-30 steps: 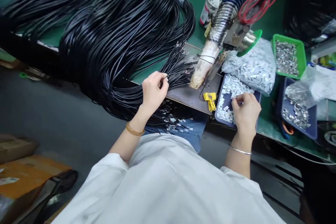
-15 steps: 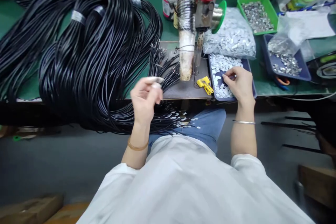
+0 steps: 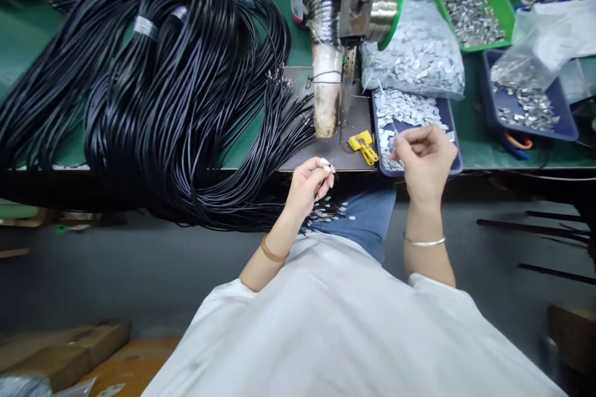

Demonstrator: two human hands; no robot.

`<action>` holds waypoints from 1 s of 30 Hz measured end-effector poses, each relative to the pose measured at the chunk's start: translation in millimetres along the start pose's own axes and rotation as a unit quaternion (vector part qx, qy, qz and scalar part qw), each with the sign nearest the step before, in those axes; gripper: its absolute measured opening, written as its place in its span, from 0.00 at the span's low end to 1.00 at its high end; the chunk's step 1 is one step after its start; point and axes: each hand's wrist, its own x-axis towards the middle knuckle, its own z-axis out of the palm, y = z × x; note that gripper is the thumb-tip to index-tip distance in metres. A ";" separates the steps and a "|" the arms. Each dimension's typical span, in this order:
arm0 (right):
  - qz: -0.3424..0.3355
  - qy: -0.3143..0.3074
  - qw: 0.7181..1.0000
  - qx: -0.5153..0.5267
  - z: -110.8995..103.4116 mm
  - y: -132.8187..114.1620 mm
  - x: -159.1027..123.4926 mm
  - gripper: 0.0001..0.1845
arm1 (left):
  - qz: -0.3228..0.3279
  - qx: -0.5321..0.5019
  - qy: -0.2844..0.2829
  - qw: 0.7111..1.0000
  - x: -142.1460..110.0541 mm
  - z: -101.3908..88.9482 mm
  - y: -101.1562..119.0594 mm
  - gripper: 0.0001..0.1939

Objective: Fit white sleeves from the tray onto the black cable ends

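My left hand (image 3: 307,185) is closed in a pinch at the bench's front edge, white coverings on its fingertips. A thin dark end, apparently of a black cable, pokes out at the fingertips; the rest of it is hidden. To the right, my right hand (image 3: 427,160) pinches thumb and forefinger over the dark blue tray (image 3: 452,142) of small white pieces (image 3: 407,108). What looks like one small white piece is at its fingertips, partly covered. Loose black cable ends (image 3: 291,118) lie left of the yellow cutter (image 3: 363,146).
Large bundles of black cable (image 3: 186,80) cover the left bench. A taped hose (image 3: 325,87) and a solder spool (image 3: 386,17) stand mid-bench. Behind the tray lies a bag of white pieces (image 3: 412,53). A green tray (image 3: 507,12) and another blue tray (image 3: 570,118) hold metal bits. White-tipped cables (image 3: 330,211) rest on my lap.
My left hand has moved right and slightly down, away from the cable ends, and its fingers are now pinched. My right hand stays over the tray, lifted and turned a little. The view has shifted slightly.
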 end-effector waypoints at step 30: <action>-0.032 -0.063 0.991 0.110 34.3 -30.0 -51.9 0.04 | 0.038 0.032 -0.012 0.999 -10.3 7.6 11.9 0.14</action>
